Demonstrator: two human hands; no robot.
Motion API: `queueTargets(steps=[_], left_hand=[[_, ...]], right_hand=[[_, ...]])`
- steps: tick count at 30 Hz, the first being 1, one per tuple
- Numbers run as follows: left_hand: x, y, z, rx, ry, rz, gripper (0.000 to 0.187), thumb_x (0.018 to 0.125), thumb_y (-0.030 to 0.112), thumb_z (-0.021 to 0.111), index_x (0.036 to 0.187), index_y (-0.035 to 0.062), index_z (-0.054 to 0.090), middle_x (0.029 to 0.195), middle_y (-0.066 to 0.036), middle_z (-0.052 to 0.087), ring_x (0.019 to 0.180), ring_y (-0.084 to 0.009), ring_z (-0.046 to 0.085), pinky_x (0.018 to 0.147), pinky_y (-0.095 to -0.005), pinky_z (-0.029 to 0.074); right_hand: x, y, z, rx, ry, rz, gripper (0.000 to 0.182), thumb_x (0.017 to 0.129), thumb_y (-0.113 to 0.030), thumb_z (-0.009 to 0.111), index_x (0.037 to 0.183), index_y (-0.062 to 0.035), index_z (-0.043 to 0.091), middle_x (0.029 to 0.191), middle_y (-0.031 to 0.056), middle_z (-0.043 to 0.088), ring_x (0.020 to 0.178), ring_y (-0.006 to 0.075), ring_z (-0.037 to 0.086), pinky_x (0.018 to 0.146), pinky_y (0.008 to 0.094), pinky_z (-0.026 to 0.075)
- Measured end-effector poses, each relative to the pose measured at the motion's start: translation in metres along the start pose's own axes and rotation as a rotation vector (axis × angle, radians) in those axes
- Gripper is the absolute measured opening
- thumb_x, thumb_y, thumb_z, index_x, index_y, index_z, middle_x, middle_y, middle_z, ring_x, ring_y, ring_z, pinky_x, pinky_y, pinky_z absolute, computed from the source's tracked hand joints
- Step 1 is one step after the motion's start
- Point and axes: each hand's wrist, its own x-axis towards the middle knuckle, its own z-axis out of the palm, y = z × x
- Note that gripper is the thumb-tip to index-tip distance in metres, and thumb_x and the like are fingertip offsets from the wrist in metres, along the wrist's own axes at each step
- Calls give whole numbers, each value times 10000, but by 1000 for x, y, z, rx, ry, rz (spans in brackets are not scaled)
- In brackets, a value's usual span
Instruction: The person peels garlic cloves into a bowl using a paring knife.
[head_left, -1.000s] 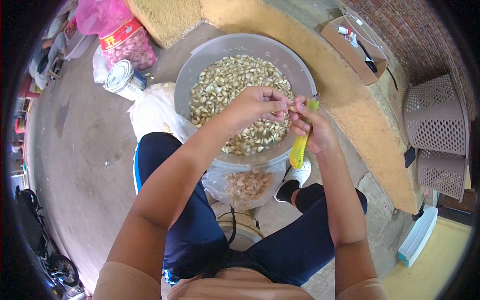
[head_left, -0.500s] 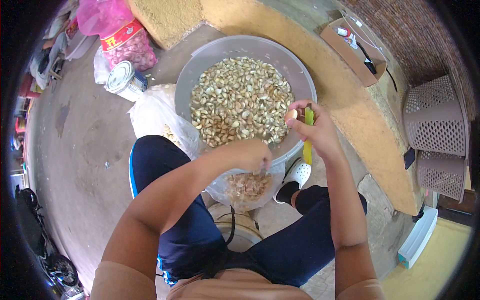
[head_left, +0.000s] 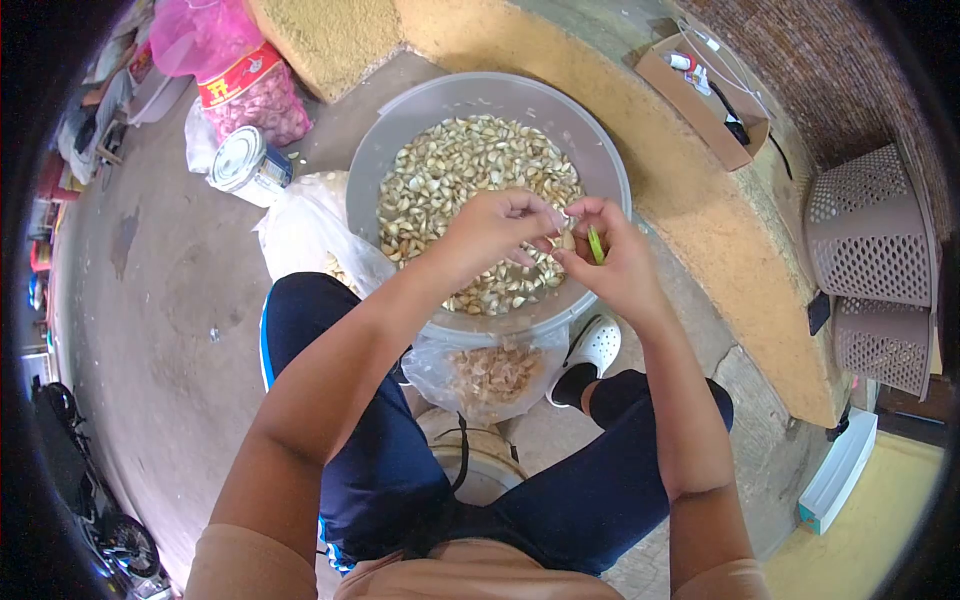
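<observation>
Right grip (head_left: 590,235): closed on yellow-green tool (head_left: 596,246), part-hidden | left grip (head_left: 505,228): fingers curled, hold unclear | tub (head_left: 480,95) on grey floor (head_left: 190,300) | motorbike (head_left: 75,450) fading into dark edge

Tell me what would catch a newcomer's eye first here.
A large grey tub of pale cloves stands mid-frame, with the left hand and right hand close together above it; the right holds a yellow-green tool. At upper left sits a bright pink bag.

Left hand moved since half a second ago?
Yes, away from the body: the left hand went from the near rim of the grey tub, by the bag of peels, to over the cloves.
</observation>
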Motion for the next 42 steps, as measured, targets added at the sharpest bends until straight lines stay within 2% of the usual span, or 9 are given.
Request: queueTargets(steps=[1, 4, 9, 18, 25, 33, 37, 40, 42], left_hand=[[-1, 0, 2, 7, -4, -1, 214, 833, 187, 543, 925, -4, 567, 864, -62, 596, 767, -131, 583, 616, -251, 500], [-3, -1, 6, -26, -10, -18, 197, 824, 157, 553, 922, -13, 566, 869, -76, 594, 777, -144, 583, 616, -259, 512], [-2, -2, 2, -170, -25, -79, 182, 823, 136, 552, 925, -14, 571, 877, -84, 592, 803, -152, 579, 619, -272, 519], [0, 0, 2, 77, 21, -45, 159, 791, 118, 582, 867, -21, 599, 798, -74, 604, 710, -122, 595, 581, -240, 526], [2, -3, 1, 188, 38, -59, 145, 781, 115, 585, 854, -8, 603, 801, -57, 598, 725, -112, 590, 595, -239, 528], [1, 1, -1, 187, -39, -153, 157, 796, 147, 560, 824, -5, 590, 789, -48, 571, 712, -110, 573, 582, -248, 524], [6, -10, 0, 72, -50, -136, 168, 754, 155, 560, 733, -8, 594, 705, -68, 571, 636, -131, 569, 553, -267, 511], [7, -12, 2, 6, -53, -150, 177, 762, 150, 541, 741, -20, 585, 693, -65, 552, 623, -137, 558, 552, -284, 516], [5, -10, 4, -44, -50, -178, 174, 766, 141, 529, 731, -23, 576, 677, -61, 536, 618, -139, 551, 553, -293, 520]], right_hand=[[0, 0, 1, -44, 9, -21, 374, 690, -78, 652, 1007, -44, 457, 757, 90, 594, 695, 155, 577, 618, 270, 437], [0, -2, 4, -115, 5, -50, 377, 693, -92, 660, 1000, -40, 447, 840, 140, 615, 792, 208, 612, 672, 291, 459], [0, -3, 4, -123, 41, -36, 355, 702, -113, 672, 972, -43, 452, 833, 139, 615, 785, 226, 619, 673, 295, 466], [-1, -3, 7, -220, 37, -85, 330, 717, -137, 662, 964, -59, 457, 809, 151, 600, 771, 297, 608, 645, 340, 469], [-1, -1, 8, -274, 23, -129, 354, 699, -123, 659, 975, -61, 446, 798, 160, 586, 745, 329, 591, 625, 372, 461], [-2, -1, 8, -317, -47, -126, 366, 680, -100, 647, 975, -58, 434, 770, 153, 587, 735, 329, 587, 614, 375, 457], [-3, -7, 6, -289, -93, -79, 369, 681, -95, 643, 981, -50, 434, 794, 163, 588, 765, 327, 590, 635, 364, 466], [-3, -3, 7, -230, -65, -127, 397, 667, -77, 662, 988, -53, 429, 807, 131, 599, 763, 249, 614, 654, 305, 467], [-2, -1, 7, -165, -58, -108, 392, 671, -67, 660, 986, -56, 427, 759, 91, 576, 701, 182, 581, 616, 275, 443]])
